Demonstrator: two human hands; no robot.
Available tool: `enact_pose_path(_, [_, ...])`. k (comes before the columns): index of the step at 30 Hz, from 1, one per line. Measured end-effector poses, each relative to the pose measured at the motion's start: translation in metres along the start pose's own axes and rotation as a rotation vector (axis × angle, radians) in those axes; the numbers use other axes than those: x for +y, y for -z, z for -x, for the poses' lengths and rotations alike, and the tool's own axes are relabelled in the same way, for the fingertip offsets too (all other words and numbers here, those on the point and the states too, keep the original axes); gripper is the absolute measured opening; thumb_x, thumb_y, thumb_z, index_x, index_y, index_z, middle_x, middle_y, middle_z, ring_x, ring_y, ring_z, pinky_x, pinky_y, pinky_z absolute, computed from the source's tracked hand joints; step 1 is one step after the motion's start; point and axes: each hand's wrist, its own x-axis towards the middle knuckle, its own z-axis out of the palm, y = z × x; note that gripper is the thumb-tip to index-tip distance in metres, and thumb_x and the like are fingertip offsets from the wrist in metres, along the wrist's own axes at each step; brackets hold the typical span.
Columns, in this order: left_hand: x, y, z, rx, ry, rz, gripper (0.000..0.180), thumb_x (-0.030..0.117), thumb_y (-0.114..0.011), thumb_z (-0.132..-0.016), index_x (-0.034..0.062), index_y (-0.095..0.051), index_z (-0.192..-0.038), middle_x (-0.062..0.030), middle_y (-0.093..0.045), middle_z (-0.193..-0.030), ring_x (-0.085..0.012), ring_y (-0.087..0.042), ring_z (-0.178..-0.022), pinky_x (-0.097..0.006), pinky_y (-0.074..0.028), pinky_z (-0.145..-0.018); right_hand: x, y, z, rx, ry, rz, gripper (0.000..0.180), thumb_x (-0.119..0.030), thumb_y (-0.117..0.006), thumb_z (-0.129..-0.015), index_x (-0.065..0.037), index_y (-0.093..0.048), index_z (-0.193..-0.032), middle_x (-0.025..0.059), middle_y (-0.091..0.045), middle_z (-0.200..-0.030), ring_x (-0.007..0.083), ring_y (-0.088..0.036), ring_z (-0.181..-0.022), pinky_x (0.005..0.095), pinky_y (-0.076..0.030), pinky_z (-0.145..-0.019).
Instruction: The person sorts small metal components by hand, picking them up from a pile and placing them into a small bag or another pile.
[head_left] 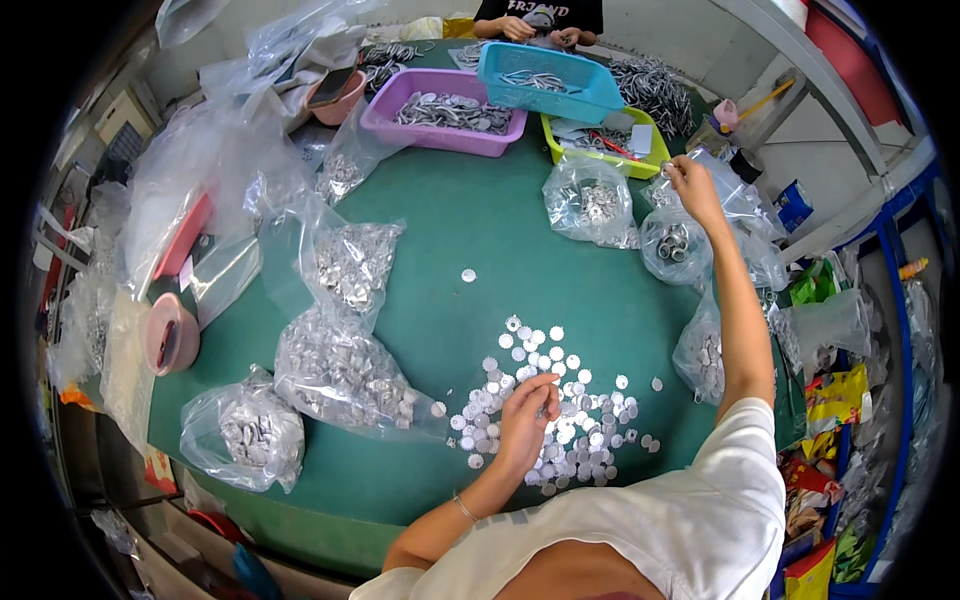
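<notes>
My left hand (524,420) hovers over a loose pile of small round silvery discs with scalloped edges (582,440). Its fingers are curled together, and whatever they hold, if anything, is hidden. Stretched out to the far right, my right hand (692,185) pinches something small and shiny that I cannot make out. Beneath and beside it lie open clear bags; one holds ring-shaped metal parts (673,243), another small silvery pieces (600,203). A single disc (469,276) lies apart from the pile, farther up the green table (450,210).
Bulging clear bags of metal parts (345,370) line the left side. At the back stand a purple basin (450,143), a blue tray (550,98) and a yellow-green tray (655,155). A pink cup (172,335) sits at the left edge. Another person (540,18) works across the table.
</notes>
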Motion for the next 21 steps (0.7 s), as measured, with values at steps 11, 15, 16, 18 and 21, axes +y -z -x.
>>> enact_pose_path(11, [0.004,0.001,-0.002,-0.065,0.033,-0.043,0.019,0.006,-0.047,-0.088,-0.0009,-0.054,-0.104,-0.0044,-0.047,-0.077,-0.0120,-0.042,-0.068,-0.025,-0.035,-0.059,0.099,-0.073,-0.097,-0.016,-0.223,0.291,0.025,-0.025,-0.057,-0.080,-0.003,-0.061,-0.092,0.0204,-0.062,-0.095,0.0360,-0.058,-0.091,0.0449,-0.046,-0.078])
enact_pose_path(15, [0.003,0.001,-0.001,-0.082,0.033,-0.068,0.019,0.008,-0.047,-0.089,-0.0003,-0.054,-0.104,-0.0041,-0.046,-0.077,-0.0121,-0.042,-0.068,-0.024,-0.034,-0.060,0.107,-0.090,-0.101,-0.036,-0.215,0.447,0.028,-0.027,-0.058,-0.079,-0.003,-0.062,-0.092,0.0211,-0.061,-0.097,0.0370,-0.058,-0.091,0.0455,-0.046,-0.078])
enact_pose_path(16, [0.003,0.002,-0.002,-0.083,0.030,-0.069,0.019,0.008,-0.047,-0.089,-0.0001,-0.054,-0.104,-0.0039,-0.046,-0.076,-0.0120,-0.041,-0.068,-0.024,-0.034,-0.060,0.101,-0.088,-0.102,-0.027,-0.225,0.400,0.028,-0.027,-0.058,-0.079,-0.003,-0.062,-0.093,0.0218,-0.060,-0.097,0.0377,-0.057,-0.093,0.0461,-0.046,-0.080])
enact_pose_path(18, [0.003,0.001,-0.001,-0.089,0.037,-0.078,0.019,0.008,-0.047,-0.089,0.0004,-0.054,-0.104,-0.0036,-0.045,-0.075,-0.0120,-0.040,-0.068,-0.024,-0.034,-0.060,0.097,-0.080,-0.095,0.118,-0.182,0.366,0.028,-0.028,-0.056,-0.083,-0.002,-0.062,-0.090,0.0168,-0.062,-0.082,0.0299,-0.062,-0.078,0.0391,-0.049,-0.066])
enact_pose_path(21, [0.004,-0.002,0.001,-0.098,0.046,-0.070,0.019,0.008,-0.046,-0.089,0.0002,-0.054,-0.104,-0.0036,-0.044,-0.075,-0.0119,-0.040,-0.068,-0.024,-0.034,-0.060,0.058,-0.050,-0.075,0.037,-0.396,-0.471,0.028,-0.026,-0.048,-0.089,0.000,-0.059,-0.095,0.0046,-0.051,-0.066,0.0155,-0.051,-0.057,0.0266,-0.039,-0.048])
